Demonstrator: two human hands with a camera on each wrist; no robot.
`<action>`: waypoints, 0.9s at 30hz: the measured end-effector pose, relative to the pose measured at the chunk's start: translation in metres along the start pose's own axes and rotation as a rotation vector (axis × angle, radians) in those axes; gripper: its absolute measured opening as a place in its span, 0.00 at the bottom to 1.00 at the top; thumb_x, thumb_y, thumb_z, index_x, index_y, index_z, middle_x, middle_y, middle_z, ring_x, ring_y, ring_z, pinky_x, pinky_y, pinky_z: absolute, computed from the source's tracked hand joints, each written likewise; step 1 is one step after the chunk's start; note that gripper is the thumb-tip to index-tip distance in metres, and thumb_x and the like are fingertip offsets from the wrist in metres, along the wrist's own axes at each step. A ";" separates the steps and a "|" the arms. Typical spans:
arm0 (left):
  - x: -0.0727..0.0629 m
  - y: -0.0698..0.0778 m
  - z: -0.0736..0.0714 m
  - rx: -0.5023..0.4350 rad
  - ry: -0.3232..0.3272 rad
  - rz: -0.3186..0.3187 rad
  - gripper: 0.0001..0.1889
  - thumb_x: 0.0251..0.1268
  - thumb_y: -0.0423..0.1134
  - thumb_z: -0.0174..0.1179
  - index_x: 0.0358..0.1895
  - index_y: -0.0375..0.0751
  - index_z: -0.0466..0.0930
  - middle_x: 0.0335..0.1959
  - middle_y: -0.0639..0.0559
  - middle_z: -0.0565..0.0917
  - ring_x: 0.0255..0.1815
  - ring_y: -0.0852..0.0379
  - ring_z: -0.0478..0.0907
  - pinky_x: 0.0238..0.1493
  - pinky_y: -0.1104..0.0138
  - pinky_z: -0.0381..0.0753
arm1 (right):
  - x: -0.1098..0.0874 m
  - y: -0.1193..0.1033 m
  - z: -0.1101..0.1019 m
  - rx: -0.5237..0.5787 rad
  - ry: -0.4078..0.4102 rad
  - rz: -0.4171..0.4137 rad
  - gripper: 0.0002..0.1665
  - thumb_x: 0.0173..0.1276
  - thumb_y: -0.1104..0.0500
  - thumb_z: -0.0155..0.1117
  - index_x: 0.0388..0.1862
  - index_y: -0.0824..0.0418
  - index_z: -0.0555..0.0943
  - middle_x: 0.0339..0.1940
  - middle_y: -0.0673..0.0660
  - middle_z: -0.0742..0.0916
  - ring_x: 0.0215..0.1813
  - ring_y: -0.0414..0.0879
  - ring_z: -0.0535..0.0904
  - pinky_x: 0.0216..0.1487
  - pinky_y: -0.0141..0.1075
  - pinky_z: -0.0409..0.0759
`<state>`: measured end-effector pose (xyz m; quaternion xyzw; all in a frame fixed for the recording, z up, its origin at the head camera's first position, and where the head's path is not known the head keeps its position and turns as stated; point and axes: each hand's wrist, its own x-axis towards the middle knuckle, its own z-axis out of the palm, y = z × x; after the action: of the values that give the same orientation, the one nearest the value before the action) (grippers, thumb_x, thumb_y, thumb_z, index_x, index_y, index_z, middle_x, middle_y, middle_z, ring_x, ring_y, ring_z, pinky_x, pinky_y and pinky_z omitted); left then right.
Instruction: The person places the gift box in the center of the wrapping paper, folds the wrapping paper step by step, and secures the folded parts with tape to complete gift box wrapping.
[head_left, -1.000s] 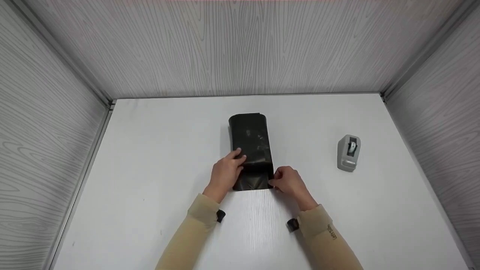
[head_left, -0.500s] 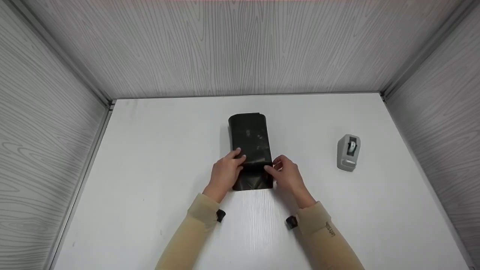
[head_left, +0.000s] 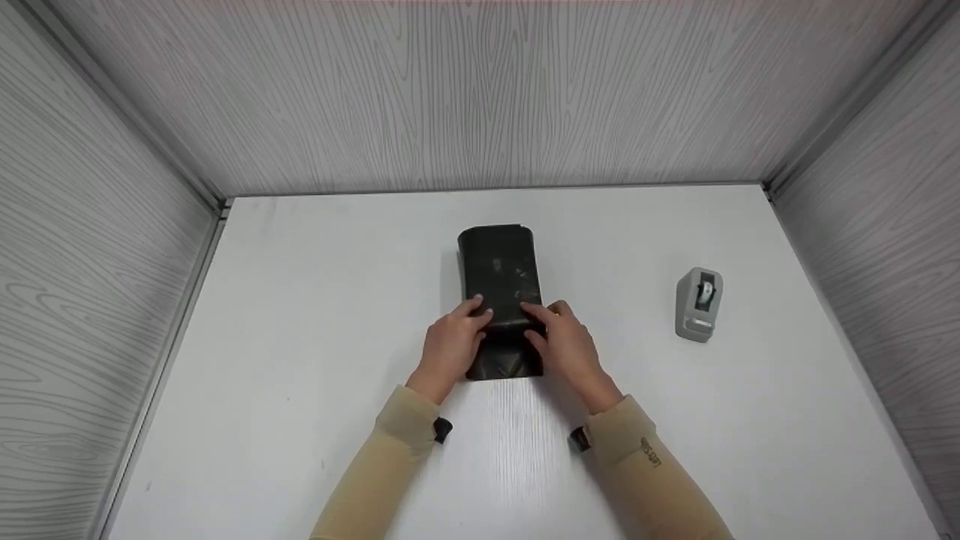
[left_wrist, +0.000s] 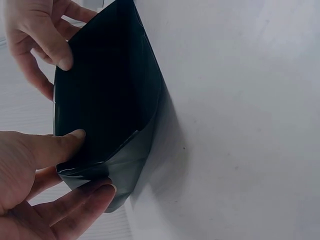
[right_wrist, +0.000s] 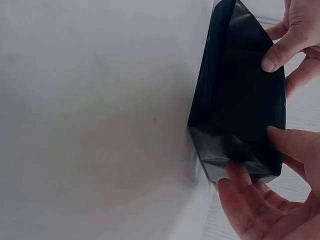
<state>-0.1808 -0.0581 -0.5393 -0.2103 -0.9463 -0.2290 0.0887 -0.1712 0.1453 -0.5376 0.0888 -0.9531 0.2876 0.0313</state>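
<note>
A glossy black paper bag [head_left: 499,266] lies on the table with its mouth facing the person, and both wrist views look into its dark inside. My left hand [head_left: 448,343] grips the left upper edge of the mouth, thumb tucked inside and fingers along the outer wall in the left wrist view. On the opposite side, my right hand [head_left: 570,346] pinches the rim the same way, its thumb inside in the right wrist view, fingers on the top and side. The bag's lower flap [head_left: 506,364] lies flat below the raised upper edge. Its depth is hidden in shadow.
A grey tape dispenser [head_left: 697,304] with a small roll stands on the right part of the white table [head_left: 300,322]. Wood-grain panels [head_left: 465,97] enclose the back and both sides.
My right hand has moved from the mouth's lower right corner up to its upper edge, and now holds it. My left hand and the bag have stayed nearly in place.
</note>
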 end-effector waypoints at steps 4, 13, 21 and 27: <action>0.000 0.001 -0.002 -0.001 -0.013 0.003 0.20 0.62 0.31 0.67 0.58 0.39 0.82 0.63 0.42 0.75 0.53 0.42 0.80 0.49 0.55 0.81 | 0.001 0.002 0.001 0.003 0.014 0.008 0.25 0.68 0.59 0.68 0.64 0.48 0.80 0.44 0.56 0.77 0.33 0.49 0.76 0.35 0.43 0.78; 0.002 0.000 0.001 0.022 -0.085 -0.020 0.22 0.70 0.45 0.61 0.66 0.51 0.77 0.70 0.46 0.67 0.48 0.44 0.82 0.46 0.55 0.81 | 0.002 0.003 0.004 -0.039 0.046 -0.010 0.26 0.65 0.61 0.70 0.62 0.46 0.81 0.43 0.56 0.78 0.30 0.49 0.77 0.32 0.43 0.78; 0.004 0.001 0.003 0.039 -0.086 -0.004 0.22 0.68 0.40 0.63 0.65 0.47 0.77 0.70 0.49 0.70 0.54 0.44 0.80 0.50 0.56 0.80 | 0.003 0.006 0.002 0.018 0.017 -0.009 0.26 0.66 0.62 0.69 0.63 0.47 0.80 0.44 0.56 0.78 0.32 0.47 0.77 0.33 0.40 0.78; 0.005 0.002 0.002 0.042 -0.085 -0.005 0.22 0.68 0.40 0.63 0.64 0.47 0.78 0.69 0.48 0.71 0.57 0.45 0.79 0.52 0.57 0.79 | -0.002 0.013 -0.005 0.214 -0.027 0.029 0.30 0.67 0.66 0.66 0.67 0.52 0.76 0.47 0.57 0.80 0.37 0.46 0.82 0.36 0.39 0.80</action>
<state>-0.1847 -0.0539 -0.5388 -0.2154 -0.9543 -0.2003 0.0522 -0.1715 0.1594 -0.5409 0.0815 -0.9185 0.3869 0.0046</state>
